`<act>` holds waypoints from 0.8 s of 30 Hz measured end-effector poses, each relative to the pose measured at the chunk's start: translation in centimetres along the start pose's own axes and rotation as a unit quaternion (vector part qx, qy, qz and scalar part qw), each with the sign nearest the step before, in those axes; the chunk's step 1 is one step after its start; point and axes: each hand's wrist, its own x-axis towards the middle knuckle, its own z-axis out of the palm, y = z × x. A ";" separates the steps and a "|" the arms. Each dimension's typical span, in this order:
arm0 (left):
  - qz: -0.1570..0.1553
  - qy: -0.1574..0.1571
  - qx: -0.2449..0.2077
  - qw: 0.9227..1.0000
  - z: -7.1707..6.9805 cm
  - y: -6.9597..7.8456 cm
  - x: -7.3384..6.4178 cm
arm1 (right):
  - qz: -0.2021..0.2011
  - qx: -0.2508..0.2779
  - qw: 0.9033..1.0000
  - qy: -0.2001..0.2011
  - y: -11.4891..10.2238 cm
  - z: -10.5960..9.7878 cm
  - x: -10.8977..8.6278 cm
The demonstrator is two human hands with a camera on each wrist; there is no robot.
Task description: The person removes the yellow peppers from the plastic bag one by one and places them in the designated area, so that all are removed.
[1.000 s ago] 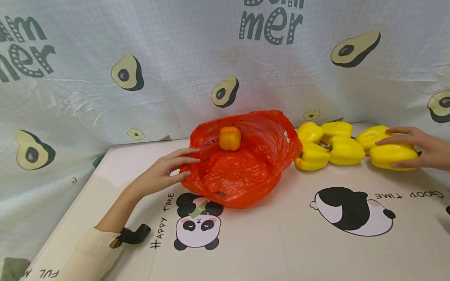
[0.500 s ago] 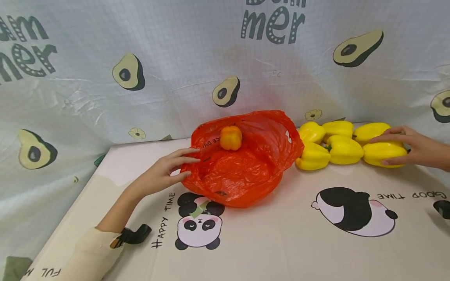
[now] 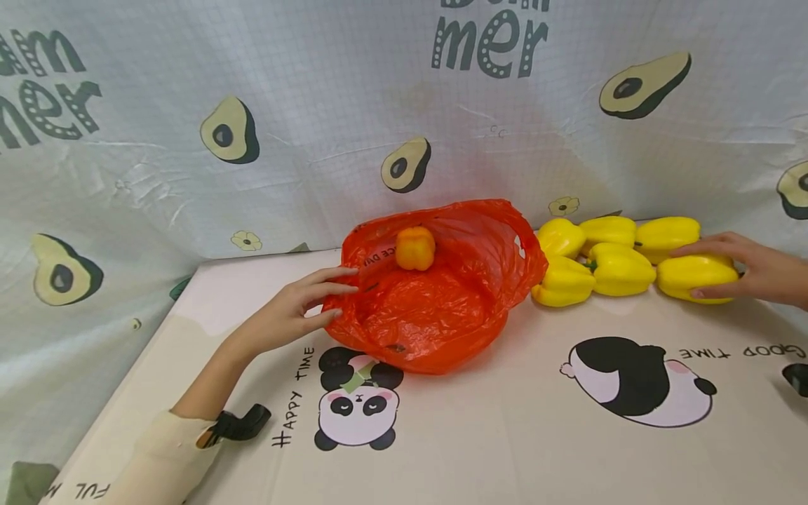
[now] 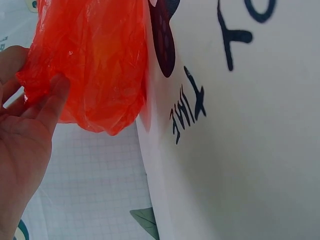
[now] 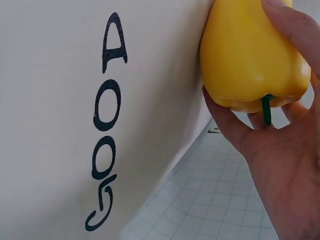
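Note:
In the head view a red plastic bag (image 3: 435,351) lies with its mouth open on the table. One orange-yellow bell pepper (image 3: 414,248) rests inside it, against the back wall. My left hand (image 3: 292,308) holds the bag's left rim; in the left wrist view the thumb (image 4: 59,92) lies against the red plastic. At the far right, my right hand (image 3: 745,266) grips a yellow bell pepper (image 3: 694,277) at the front right of a group. The right wrist view shows the green stem of this pepper (image 5: 255,60) toward the palm.
Several other yellow bell peppers (image 3: 621,270) stand in two rows between the bag and my right hand. A printed cloth (image 3: 315,161) hangs behind the table (image 3: 492,428). A black object (image 3: 243,422) is strapped at my left wrist.
The right hand shifted left with its pepper, up against the neighbouring ones, then slightly back right. The pepper behind it also moved left earlier. My left hand and the bag stay put.

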 end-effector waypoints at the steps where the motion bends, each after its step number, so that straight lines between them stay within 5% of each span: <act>1: 0.001 0.000 0.001 1.000 0.0 0.0 0.0 | 0.003 -0.001 1.000 0.001 0.0 0.0 -0.1; 16: 0.000 -0.004 -0.004 1.000 0.1 0.2 0.4 | 0.040 0.066 0.997 0.007 0.1 0.2 -0.8; 24: 0.001 -0.006 -0.003 1.000 -0.1 0.5 0.7 | 0.019 0.014 1.000 0.010 -1.4 -0.6 -0.8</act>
